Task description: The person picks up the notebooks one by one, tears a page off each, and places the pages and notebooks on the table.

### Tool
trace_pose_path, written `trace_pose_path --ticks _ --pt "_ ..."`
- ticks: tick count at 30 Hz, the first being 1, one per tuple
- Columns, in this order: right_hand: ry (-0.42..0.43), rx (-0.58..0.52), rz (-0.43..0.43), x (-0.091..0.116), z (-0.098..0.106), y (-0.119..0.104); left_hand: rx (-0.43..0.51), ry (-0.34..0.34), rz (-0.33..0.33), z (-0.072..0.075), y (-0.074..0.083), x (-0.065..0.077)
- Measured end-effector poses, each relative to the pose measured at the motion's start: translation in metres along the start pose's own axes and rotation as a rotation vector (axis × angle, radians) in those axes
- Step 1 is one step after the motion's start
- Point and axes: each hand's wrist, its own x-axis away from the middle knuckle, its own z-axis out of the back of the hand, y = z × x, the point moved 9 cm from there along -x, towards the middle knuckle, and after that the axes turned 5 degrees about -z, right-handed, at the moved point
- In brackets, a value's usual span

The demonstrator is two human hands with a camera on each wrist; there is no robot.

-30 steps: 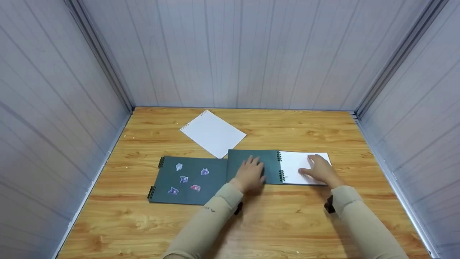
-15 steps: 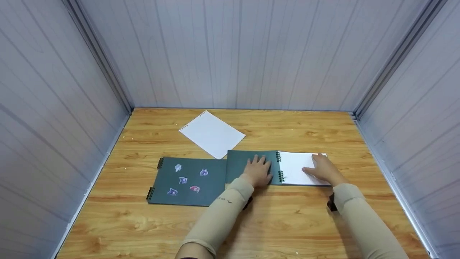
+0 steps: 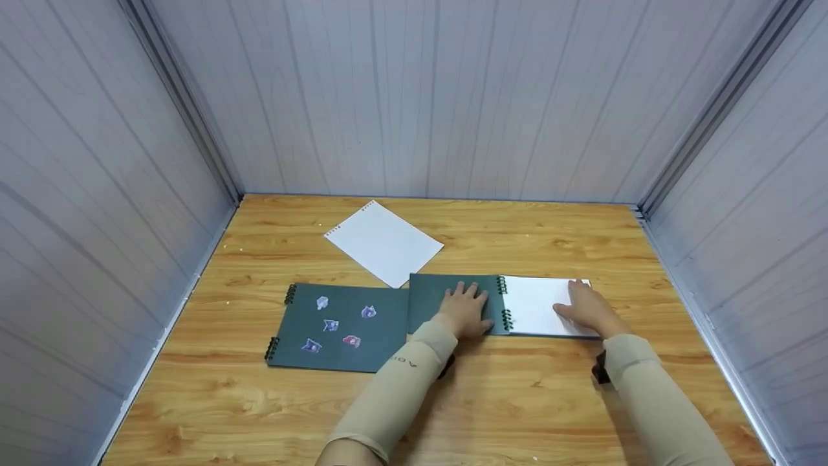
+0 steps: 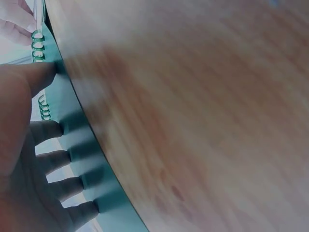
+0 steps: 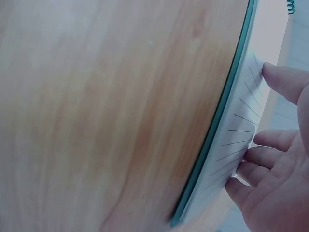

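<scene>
An open spiral notebook lies on the wooden table (image 3: 453, 414). Its dark green cover (image 3: 433, 298) is folded out to the left and its white lined page (image 3: 533, 310) faces up on the right. My left hand (image 3: 466, 309) lies flat on the green cover beside the spiral rings (image 3: 503, 301), fingers spread, as the left wrist view shows (image 4: 29, 159). My right hand (image 3: 585, 309) rests on the right part of the white page with straight fingers; in the right wrist view its fingertips (image 5: 263, 154) touch the page's edge.
A second dark green notebook cover (image 3: 339, 327) with several small stickers lies just left of the open one. A loose white sheet (image 3: 383, 241) lies behind them. Grey panel walls close in the table on three sides.
My left hand slid right along the green cover toward the rings. My right hand shifted slightly right on the white page.
</scene>
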Motion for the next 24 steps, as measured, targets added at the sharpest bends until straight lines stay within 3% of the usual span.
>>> trace_pose_path --ticks 15,24 --pt "-0.043 -0.004 -0.055 0.0 0.0 -0.003 0.011 -0.005 0.018 -0.001 -0.003 0.003" --pt "0.073 -0.075 -0.069 0.004 0.01 -0.008 0.011 -0.003 0.008 0.0 -0.002 0.004"
